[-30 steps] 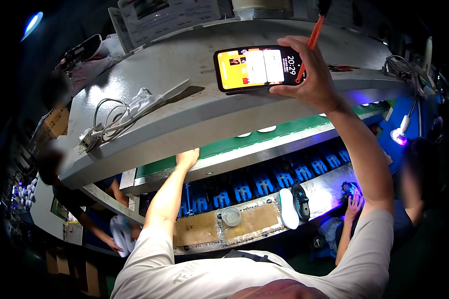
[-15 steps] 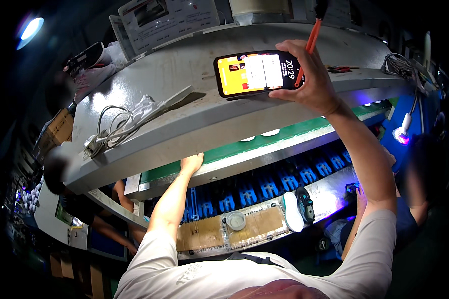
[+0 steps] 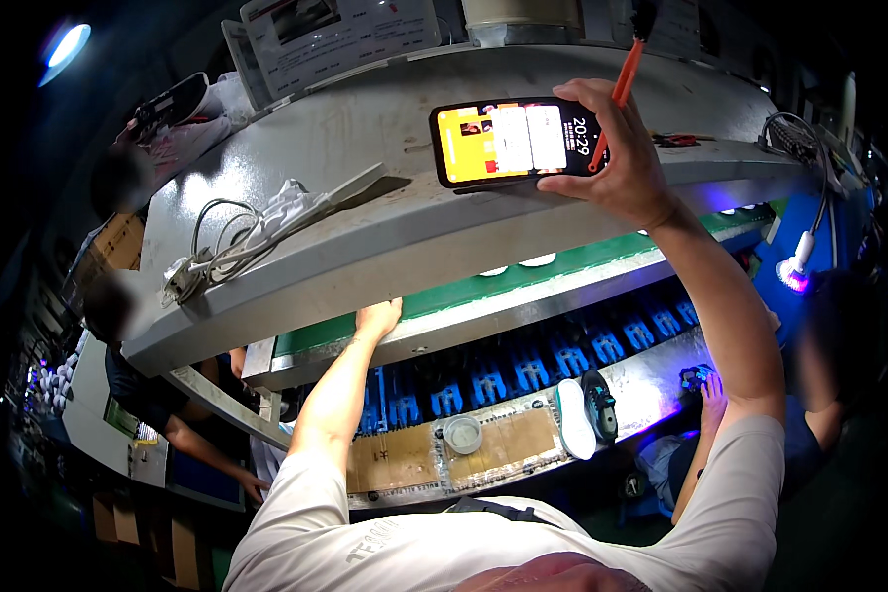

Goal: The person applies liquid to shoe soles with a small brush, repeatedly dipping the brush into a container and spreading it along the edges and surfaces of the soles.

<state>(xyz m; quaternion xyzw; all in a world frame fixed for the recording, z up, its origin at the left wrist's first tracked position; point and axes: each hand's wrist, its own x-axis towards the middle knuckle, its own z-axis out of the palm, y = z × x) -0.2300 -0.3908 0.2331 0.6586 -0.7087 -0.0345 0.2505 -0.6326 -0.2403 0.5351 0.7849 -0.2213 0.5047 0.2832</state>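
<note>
My right hand (image 3: 627,158) is closed round one end of a black smartphone (image 3: 515,146) with a lit screen, above the upper grey shelf. A thin orange-handled brush (image 3: 628,71) with a dark tip slants up through the same hand. Lower down, my left hand (image 3: 376,319) rests at the near edge of the green conveyor belt (image 3: 432,303), under the shelf's front lip. Its fingers are mostly hidden, so their pose cannot be made out. Nearer me, a white-soled shoe (image 3: 576,419) and a dark shoe (image 3: 600,406) lie side by side on the lower ledge.
A coiled cable (image 3: 217,247) and a white strip lie on the grey shelf (image 3: 385,227). A small round cup (image 3: 463,434) sits on cardboard below the belt, beside a row of blue holders (image 3: 488,392). A lit lamp (image 3: 793,271) hangs at right. Co-workers flank me on both sides.
The phone, still in my right hand, has shifted very slightly right in the picture. My left hand stays at the belt edge. The co-worker at left has moved their arm.
</note>
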